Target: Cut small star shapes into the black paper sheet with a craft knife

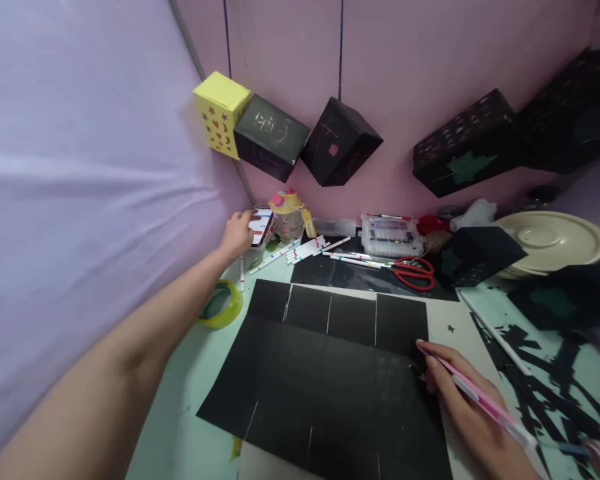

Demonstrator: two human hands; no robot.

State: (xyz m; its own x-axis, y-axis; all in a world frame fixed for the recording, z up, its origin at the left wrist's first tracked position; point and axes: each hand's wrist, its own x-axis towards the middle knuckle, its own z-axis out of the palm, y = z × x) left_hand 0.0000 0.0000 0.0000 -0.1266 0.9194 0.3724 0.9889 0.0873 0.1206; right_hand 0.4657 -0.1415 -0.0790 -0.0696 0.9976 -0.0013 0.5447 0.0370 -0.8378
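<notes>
My left hand (237,233) reaches to the back left, with its fingers stretched over the lit screen of a phone (261,227). It grips nothing. My right hand (473,407) is closed around a pink and white pen-shaped craft knife (490,403) at the right edge of a black paper sheet (330,373). The knife's tip is hard to make out. White lines mark the sheet's upper and lower parts, and a small star-shaped cutout shows near my right fingers. Beneath the sheet lies a pale board (460,330).
Behind the sheet are several white markers (306,249), red-handled scissors (413,272), a clear case (390,235) and a yellow-lidded bottle (287,217). Tape (223,305) sits left; black scraps (555,360) and a cream basin (555,240) stand right. Black boxes (343,143) hang above.
</notes>
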